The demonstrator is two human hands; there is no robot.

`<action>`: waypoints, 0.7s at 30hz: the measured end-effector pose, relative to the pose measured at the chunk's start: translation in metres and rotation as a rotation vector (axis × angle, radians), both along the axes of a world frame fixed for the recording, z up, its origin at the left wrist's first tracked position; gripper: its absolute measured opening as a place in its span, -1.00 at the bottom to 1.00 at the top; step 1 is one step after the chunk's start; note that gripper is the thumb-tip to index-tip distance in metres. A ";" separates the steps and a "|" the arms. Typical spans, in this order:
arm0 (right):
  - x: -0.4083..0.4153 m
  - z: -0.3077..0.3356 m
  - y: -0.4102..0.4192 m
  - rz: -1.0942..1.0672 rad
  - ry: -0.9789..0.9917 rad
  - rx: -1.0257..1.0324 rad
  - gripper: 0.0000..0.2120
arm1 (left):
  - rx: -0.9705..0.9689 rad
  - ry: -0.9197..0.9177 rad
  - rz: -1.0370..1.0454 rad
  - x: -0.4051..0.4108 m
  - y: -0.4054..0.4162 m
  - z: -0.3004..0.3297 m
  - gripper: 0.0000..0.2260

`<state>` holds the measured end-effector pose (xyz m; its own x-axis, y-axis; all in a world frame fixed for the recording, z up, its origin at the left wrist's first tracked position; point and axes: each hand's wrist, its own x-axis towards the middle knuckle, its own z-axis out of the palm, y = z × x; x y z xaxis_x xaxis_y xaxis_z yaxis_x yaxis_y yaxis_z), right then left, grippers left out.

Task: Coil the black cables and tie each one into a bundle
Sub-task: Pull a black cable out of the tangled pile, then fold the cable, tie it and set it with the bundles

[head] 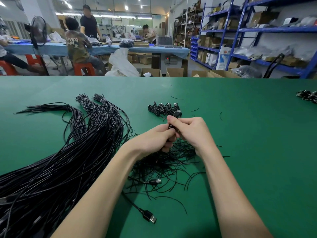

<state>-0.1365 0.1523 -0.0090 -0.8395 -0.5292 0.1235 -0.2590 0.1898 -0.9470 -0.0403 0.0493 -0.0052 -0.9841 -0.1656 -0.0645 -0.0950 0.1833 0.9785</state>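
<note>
Both hands meet mid-table: left hand [158,137] and right hand [190,129] fingers curled round an upright coiled cable [173,125], plug end pointing far.

bright overhead strip lights [103,14] | soft shadows | wide-angle edge bending | background slightly blurred

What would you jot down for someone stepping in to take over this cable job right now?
Left hand and right hand: both grip one coiled cable above the green table; whether its tie is on cannot be told.
Done: a small row of tied bundles just beyond the hands.
Left: the big heap of loose cables on the left, two of its far ends banded.
Ties: a pile of thin black ties under the wrists.
A loose plug lies near the left forearm.
</note>
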 end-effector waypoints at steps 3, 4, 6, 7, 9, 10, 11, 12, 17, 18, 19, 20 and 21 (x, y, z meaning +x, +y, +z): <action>-0.002 0.000 0.001 -0.020 0.003 0.000 -0.49 | 0.045 0.021 0.001 0.001 0.002 0.000 -0.79; -0.002 0.000 0.001 -0.006 -0.022 -0.023 -0.49 | 0.134 0.036 -0.020 0.001 0.002 0.001 -0.80; -0.002 0.000 0.002 0.027 -0.111 -0.070 -0.49 | 0.344 0.062 -0.084 0.003 0.002 0.002 -0.82; -0.003 0.001 0.003 0.038 -0.157 -0.087 -0.49 | 0.410 0.067 -0.095 0.003 0.002 0.002 -0.82; -0.005 0.004 0.005 0.061 -0.225 -0.138 -0.58 | 0.495 0.074 -0.059 0.002 0.002 0.000 -0.82; -0.005 0.005 0.006 0.072 -0.245 -0.164 -0.65 | 0.540 0.081 -0.016 0.000 0.002 -0.002 -0.83; -0.006 0.006 0.007 0.073 -0.249 -0.168 -0.71 | 0.575 0.095 0.033 -0.002 0.001 -0.004 -0.83; -0.007 0.007 0.009 0.068 -0.230 -0.144 -0.74 | 0.587 0.116 0.083 -0.003 0.001 -0.005 -0.83; -0.003 0.005 0.013 0.180 -0.103 0.045 -0.81 | 0.471 0.211 0.319 -0.009 -0.002 -0.011 -0.82; -0.001 0.004 0.012 0.191 -0.087 0.094 -0.81 | 0.472 0.225 0.332 -0.009 -0.002 -0.011 -0.81; 0.000 0.003 0.011 0.206 -0.082 0.137 -0.81 | 0.480 0.234 0.332 -0.009 -0.003 -0.011 -0.81; 0.002 0.002 0.010 0.230 -0.091 0.162 -0.82 | 0.485 0.237 0.328 -0.009 -0.003 -0.011 -0.81; 0.002 0.001 0.009 0.263 -0.111 0.170 -0.83 | 0.481 0.234 0.327 -0.009 -0.004 -0.011 -0.81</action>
